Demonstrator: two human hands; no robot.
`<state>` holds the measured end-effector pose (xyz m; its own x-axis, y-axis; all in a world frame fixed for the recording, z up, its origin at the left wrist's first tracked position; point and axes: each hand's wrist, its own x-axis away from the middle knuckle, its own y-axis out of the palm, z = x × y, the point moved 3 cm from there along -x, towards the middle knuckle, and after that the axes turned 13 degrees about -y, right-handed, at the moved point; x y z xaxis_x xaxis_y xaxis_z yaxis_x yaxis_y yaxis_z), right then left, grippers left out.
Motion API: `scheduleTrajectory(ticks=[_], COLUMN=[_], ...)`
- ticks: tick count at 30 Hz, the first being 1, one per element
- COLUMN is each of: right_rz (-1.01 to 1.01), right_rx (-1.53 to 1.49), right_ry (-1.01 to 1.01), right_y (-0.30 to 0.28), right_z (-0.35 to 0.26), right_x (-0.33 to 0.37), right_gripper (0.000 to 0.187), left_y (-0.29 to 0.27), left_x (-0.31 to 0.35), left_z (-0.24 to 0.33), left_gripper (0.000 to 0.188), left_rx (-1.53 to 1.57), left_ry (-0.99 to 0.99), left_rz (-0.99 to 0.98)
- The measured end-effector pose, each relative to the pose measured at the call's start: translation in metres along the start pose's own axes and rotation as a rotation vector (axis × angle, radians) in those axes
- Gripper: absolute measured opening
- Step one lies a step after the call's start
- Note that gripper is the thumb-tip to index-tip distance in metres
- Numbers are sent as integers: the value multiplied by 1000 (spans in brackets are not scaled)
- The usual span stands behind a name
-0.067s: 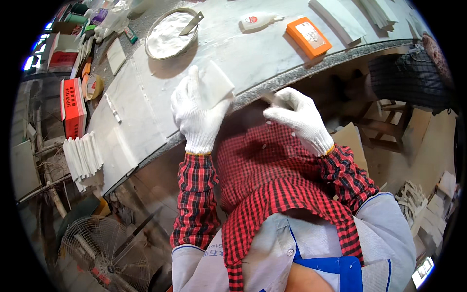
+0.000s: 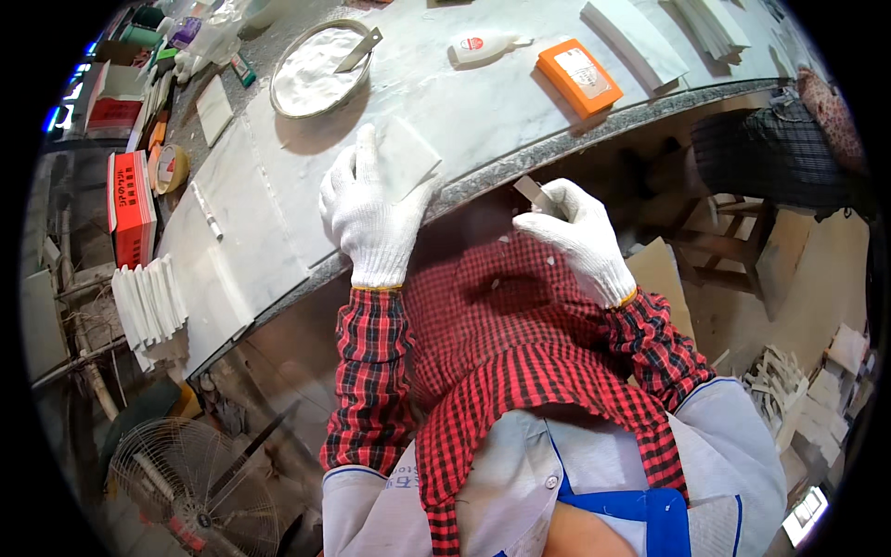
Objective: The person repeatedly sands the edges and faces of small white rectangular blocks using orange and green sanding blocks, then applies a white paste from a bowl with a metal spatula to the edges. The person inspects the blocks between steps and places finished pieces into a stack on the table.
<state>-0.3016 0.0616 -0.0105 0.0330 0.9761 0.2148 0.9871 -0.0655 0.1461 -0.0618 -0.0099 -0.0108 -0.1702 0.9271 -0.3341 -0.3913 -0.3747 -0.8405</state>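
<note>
Both my hands wear white knit gloves. My left hand (image 2: 371, 218) grips a small white square tile (image 2: 406, 156) at the near edge of the pale stone worktop (image 2: 278, 213). My right hand (image 2: 577, 237) sits just below that edge, closed on a thin flat grey tool (image 2: 532, 191) that points up toward the worktop's underside. Red checked sleeves cover both forearms.
On the worktop lie a round metal pan of white paste (image 2: 311, 74) with a scraper in it, a white squeeze bottle (image 2: 483, 46), an orange box (image 2: 578, 76), white strips and a tape roll (image 2: 172, 167). A red box (image 2: 132, 204), stacked tiles (image 2: 148, 302) and a fan (image 2: 190, 487) stand left.
Almost nothing differs; my right hand has shifted slightly with the thin tool, and my left hand keeps its hold on the tile.
</note>
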Motion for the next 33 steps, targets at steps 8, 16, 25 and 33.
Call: scheduleTrajectory(ticks=[8,16,25,33], right_rz=[63,34,-173,-256], right_rx=[-149,72,330,40], right_ry=[88,50,-93,-61], right_y=[-3,27,57,64], right_z=[4,-14,-45,-36], right_x=[-7,-22,-37,-38], right_gripper=[26,14,47,66], left_y=[-8,-4,-5,-22], left_x=[-6,-2,1,-2], left_z=[9,-1,-8,-7], left_gripper=[92,96,91,77], left_rx=[-157,-115,46,219], left_ry=[-67,-42,6,4], left_rz=[-143,-118,-172,-115])
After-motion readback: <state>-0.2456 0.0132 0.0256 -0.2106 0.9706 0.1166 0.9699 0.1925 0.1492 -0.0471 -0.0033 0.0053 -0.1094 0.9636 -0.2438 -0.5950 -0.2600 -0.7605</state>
